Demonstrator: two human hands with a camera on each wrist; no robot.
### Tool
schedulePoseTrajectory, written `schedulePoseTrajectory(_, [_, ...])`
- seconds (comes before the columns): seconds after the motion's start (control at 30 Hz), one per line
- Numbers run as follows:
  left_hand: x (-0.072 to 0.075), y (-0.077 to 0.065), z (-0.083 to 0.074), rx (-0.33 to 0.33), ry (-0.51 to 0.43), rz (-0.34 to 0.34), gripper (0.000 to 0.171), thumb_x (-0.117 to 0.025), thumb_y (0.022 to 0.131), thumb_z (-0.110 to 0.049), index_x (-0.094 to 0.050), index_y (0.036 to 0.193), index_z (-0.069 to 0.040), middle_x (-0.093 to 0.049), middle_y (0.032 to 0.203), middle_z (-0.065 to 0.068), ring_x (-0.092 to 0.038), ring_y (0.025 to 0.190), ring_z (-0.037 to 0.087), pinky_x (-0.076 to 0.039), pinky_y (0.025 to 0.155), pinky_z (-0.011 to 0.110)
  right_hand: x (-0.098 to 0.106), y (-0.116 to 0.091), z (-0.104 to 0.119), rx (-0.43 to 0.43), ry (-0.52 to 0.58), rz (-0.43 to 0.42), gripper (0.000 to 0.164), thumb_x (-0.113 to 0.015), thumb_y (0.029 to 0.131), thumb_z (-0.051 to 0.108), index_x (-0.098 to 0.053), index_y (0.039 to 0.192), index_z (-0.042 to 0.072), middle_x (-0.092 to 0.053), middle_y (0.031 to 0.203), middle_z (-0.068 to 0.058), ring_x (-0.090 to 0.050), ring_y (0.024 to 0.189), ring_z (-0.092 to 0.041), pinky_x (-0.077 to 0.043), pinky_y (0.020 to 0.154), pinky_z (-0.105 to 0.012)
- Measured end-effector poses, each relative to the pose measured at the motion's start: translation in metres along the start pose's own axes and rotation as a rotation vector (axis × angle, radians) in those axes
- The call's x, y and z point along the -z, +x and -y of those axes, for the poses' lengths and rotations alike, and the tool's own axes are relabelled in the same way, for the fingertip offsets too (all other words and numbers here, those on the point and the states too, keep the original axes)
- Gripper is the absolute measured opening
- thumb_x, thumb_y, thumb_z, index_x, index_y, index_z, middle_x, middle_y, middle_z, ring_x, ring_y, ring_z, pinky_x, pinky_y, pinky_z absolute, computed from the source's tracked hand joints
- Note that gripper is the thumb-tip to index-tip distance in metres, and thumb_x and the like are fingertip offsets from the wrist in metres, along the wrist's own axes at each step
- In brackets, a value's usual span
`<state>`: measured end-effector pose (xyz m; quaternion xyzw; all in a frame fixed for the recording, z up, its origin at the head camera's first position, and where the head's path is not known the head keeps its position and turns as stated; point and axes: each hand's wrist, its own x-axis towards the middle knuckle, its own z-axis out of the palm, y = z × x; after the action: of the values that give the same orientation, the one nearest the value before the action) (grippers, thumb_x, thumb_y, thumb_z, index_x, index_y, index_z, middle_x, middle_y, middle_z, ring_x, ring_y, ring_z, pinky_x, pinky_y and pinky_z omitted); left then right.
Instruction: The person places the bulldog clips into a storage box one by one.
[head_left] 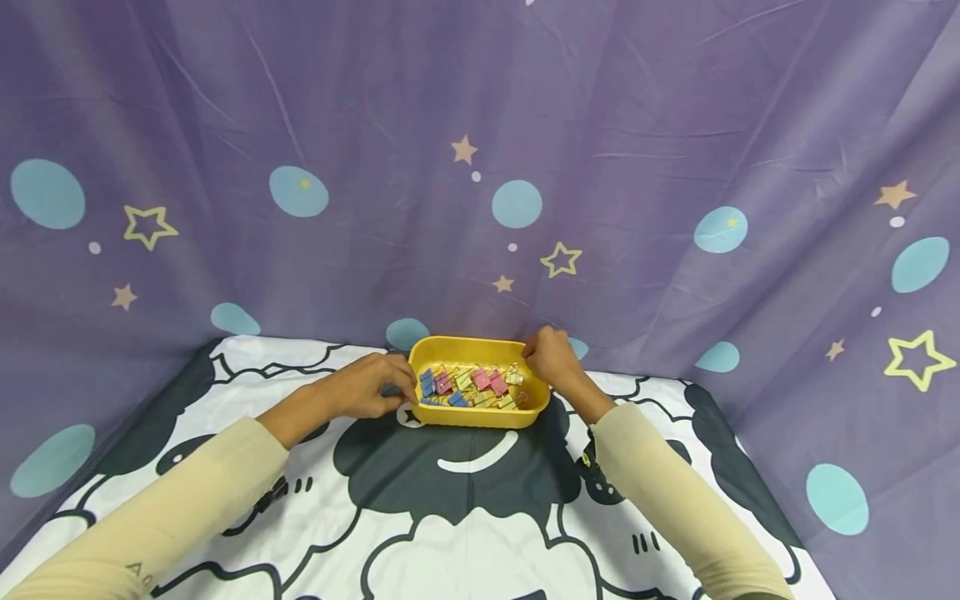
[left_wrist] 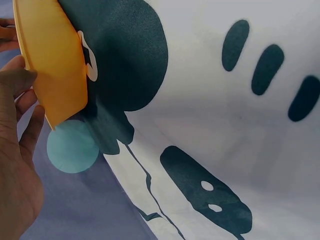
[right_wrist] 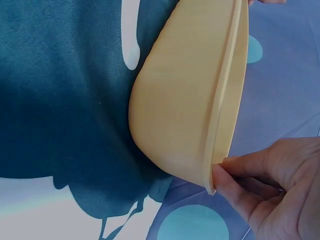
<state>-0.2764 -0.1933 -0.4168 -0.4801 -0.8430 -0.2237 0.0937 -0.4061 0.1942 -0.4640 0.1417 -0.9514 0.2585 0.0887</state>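
Note:
A yellow plastic basket (head_left: 480, 421) sits at the far edge of the table, against the curtain. Inside it lie several binder clips (head_left: 480, 379) in blue, pink and yellow, some with their wire handles up. My left hand (head_left: 372, 385) grips the basket's left end, its thumb on the rim in the left wrist view. At the opposite end, my right hand (head_left: 553, 360) pinches the rim between thumb and fingers, as the right wrist view shows. The clips are hidden behind the basket's wall (right_wrist: 175, 95) in both wrist views.
A white and dark cartoon-print cloth (head_left: 480, 550) covers the table. Behind it hangs a purple curtain (head_left: 405, 100) with stars and blue spots, close to the basket's far side and continuing along both sides of the table.

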Motion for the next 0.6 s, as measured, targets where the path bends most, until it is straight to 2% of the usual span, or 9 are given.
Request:
schedulePoseTrajectory(0.1, [-0.001,-0.001,0.001,-0.005,0.003,0.0,0.023,-0.087,0.086,0.004,-0.09,0.097,-0.016,-0.085,0.107,0.004,-0.076,0.106,0.02,-0.063,0.096,0.047,0.004,-0.003,-0.006,0.028,0.039,-0.012,0.018,-0.08,0.087,0.009,-0.093,0.097,0.015,-0.088,0.095,-0.004,-0.078,0.078,-0.018,-0.067,0.067,-0.034])
schedulePoseTrajectory(0.23, [0.0,0.0,0.004,-0.024,0.018,0.0,0.024,-0.087,0.086,0.004,-0.09,0.098,-0.016,-0.085,0.107,0.003,-0.076,0.106,0.019,-0.063,0.096,0.047,0.046,-0.035,0.041,-0.016,0.091,-0.01,0.021,-0.075,0.093,0.005,-0.091,0.107,0.006,-0.088,0.103,-0.014,-0.08,0.076,-0.021,-0.069,0.069,-0.036])
schedulePoseTrajectory(0.33, [0.0,0.0,0.005,-0.039,0.032,-0.013,0.023,-0.088,0.086,0.004,-0.09,0.098,-0.015,-0.085,0.106,0.001,-0.075,0.104,0.018,-0.063,0.095,0.046,0.078,-0.059,0.079,-0.053,0.087,-0.019,0.023,-0.072,0.096,0.003,-0.089,0.111,0.0,-0.087,0.108,-0.018,-0.083,0.086,-0.028,-0.071,0.08,-0.043])
schedulePoseTrajectory(0.47, [-0.003,-0.004,0.003,-0.015,0.002,-0.033,0.022,-0.089,0.087,0.004,-0.09,0.098,-0.015,-0.083,0.105,-0.001,-0.073,0.103,0.016,-0.062,0.094,0.044,0.084,-0.07,0.076,-0.045,0.076,-0.03,0.022,-0.073,0.1,0.009,-0.088,0.113,0.001,-0.087,0.108,-0.016,-0.083,0.099,-0.033,-0.069,0.09,-0.048])
schedulePoseTrajectory(0.6, [-0.007,-0.013,-0.003,0.05,-0.057,-0.069,0.022,-0.088,0.09,0.003,-0.09,0.104,-0.014,-0.082,0.109,-0.002,-0.073,0.106,0.018,-0.062,0.096,0.045,0.088,-0.083,0.064,-0.095,0.088,0.007,0.031,-0.071,0.106,0.021,-0.085,0.124,0.001,-0.086,0.118,-0.017,-0.082,0.111,-0.038,-0.067,0.098,-0.054])
